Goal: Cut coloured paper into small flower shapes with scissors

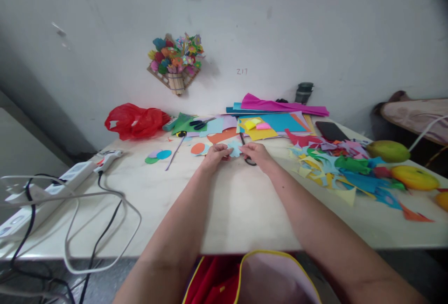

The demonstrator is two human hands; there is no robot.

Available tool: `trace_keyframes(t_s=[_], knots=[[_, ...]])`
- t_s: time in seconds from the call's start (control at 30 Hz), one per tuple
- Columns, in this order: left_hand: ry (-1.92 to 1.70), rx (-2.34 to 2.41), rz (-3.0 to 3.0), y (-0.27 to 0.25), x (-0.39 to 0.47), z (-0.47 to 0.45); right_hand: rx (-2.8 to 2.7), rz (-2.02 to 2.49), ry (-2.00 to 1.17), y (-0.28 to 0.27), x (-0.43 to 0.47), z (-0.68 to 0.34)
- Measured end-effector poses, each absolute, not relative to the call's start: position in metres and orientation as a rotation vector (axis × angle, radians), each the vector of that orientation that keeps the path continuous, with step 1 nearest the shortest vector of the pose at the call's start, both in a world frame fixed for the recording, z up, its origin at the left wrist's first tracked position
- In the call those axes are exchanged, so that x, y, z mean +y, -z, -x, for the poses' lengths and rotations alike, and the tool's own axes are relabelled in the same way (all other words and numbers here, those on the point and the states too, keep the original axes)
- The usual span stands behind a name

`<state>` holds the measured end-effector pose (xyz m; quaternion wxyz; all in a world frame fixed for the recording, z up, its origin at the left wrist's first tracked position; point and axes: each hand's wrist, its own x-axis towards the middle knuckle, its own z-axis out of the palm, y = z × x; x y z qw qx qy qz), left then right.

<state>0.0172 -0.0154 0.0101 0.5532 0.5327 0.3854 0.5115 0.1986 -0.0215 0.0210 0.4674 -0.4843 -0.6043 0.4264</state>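
A light blue paper cutout with a scalloped, flower-like edge [234, 148] is held between my two hands above the table. My left hand [216, 154] pinches its left side, fingers closed. On its right side, my right hand [258, 152] grips the edge with thumb and fingertips. Dark-handled scissors [250, 160] lie partly behind my right hand. Close to my left hand rest an orange paper circle [198, 148] and other round pieces partly under it. Farther left are overlapping paper circles [164, 154] in blue, green and purple.
Paper scraps [329, 168] and mangoes [415, 178] lie at right, near a phone [331, 131]. Coloured sheets [287, 123] and a second pair of scissors [200, 124] are at the back. A red plastic bag [135, 121] sits back left; a power strip [75, 173] with loose cables lies left.
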Motion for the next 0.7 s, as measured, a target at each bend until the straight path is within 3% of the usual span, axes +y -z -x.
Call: trace_keyframes(t_s=[0.4, 0.7], knots=[[-1.353, 0.974, -1.191, -0.009, -0.015, -0.015, -1.544, 1.257, -1.005, -0.016, -0.027, -0.188], [-1.653, 0.979, -0.914, -0.044, 0.002, 0.022, -1.633, 1.378, -0.968, -0.009, -0.023, -0.184]])
